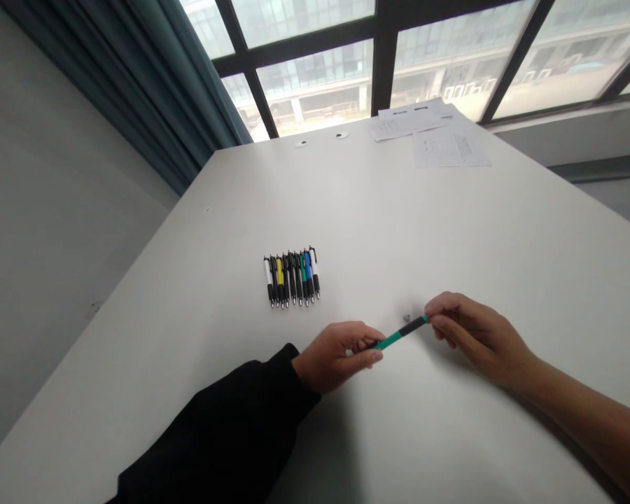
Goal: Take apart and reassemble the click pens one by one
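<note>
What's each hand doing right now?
Left hand: closed, holding the green end of a green-and-black pen.
Right hand: closed, pinching the pen's black end.

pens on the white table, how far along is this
Looks done: a tight row of pens lies side by side on the white table. In hand: the left hand and right hand hold a green-and-black pen between them, one at each end. Still out: a small grey piece lies loose just beyond that pen, too small to identify.
</note>
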`<state>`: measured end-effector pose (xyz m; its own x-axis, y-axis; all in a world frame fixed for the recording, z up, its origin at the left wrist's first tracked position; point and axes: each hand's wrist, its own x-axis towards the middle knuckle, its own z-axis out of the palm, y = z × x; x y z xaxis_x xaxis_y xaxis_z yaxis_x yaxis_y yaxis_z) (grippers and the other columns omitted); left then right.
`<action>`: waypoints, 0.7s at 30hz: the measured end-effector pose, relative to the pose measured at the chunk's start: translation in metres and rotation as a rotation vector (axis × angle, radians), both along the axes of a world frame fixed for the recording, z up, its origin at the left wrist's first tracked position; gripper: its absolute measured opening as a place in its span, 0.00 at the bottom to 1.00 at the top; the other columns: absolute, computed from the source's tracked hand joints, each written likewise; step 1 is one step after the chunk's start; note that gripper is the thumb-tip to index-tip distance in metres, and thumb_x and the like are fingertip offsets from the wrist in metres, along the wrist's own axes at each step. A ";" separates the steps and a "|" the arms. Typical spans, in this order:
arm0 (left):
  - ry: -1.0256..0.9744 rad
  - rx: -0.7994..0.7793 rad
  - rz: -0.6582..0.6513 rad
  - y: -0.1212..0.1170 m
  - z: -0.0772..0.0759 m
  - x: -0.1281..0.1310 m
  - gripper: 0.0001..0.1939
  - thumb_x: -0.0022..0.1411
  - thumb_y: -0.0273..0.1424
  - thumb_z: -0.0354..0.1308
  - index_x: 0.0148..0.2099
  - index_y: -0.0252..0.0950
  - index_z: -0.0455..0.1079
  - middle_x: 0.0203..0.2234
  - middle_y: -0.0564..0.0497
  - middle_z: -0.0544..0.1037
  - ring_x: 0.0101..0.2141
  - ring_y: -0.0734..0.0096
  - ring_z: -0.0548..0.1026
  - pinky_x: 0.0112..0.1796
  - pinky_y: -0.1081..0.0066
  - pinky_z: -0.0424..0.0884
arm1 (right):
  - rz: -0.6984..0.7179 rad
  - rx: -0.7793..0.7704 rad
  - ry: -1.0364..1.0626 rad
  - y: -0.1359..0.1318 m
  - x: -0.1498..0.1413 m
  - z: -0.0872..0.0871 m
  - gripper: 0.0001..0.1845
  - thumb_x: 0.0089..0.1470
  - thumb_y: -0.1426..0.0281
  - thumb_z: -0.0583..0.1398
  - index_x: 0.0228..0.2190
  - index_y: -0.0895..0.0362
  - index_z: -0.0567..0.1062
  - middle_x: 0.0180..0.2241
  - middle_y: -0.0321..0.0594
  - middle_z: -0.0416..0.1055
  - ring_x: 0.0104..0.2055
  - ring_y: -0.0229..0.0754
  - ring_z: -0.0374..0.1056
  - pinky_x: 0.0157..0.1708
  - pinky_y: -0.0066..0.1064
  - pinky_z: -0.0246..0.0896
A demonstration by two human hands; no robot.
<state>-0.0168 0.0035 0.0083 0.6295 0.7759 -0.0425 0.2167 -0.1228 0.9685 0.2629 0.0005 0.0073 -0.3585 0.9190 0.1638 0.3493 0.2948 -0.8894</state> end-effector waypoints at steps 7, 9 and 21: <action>-0.040 -0.071 0.045 -0.002 -0.001 0.001 0.13 0.66 0.34 0.61 0.46 0.30 0.77 0.29 0.49 0.77 0.27 0.73 0.75 0.32 0.73 0.68 | 0.027 0.131 -0.097 0.011 0.003 -0.008 0.18 0.67 0.65 0.58 0.56 0.51 0.67 0.44 0.46 0.72 0.38 0.42 0.71 0.36 0.33 0.71; -0.049 -0.094 0.064 -0.003 -0.001 0.002 0.13 0.66 0.35 0.61 0.46 0.29 0.77 0.29 0.49 0.76 0.27 0.73 0.75 0.32 0.73 0.69 | 0.047 0.181 -0.207 0.013 -0.001 -0.009 0.19 0.65 0.65 0.59 0.56 0.53 0.69 0.44 0.47 0.71 0.34 0.41 0.70 0.32 0.33 0.70; -0.036 -0.092 0.069 -0.003 -0.004 0.003 0.15 0.65 0.36 0.62 0.47 0.28 0.76 0.29 0.49 0.76 0.27 0.73 0.75 0.30 0.73 0.68 | -0.105 -0.313 0.272 0.023 0.009 -0.007 0.13 0.60 0.59 0.66 0.40 0.55 0.80 0.26 0.36 0.70 0.26 0.38 0.63 0.25 0.31 0.58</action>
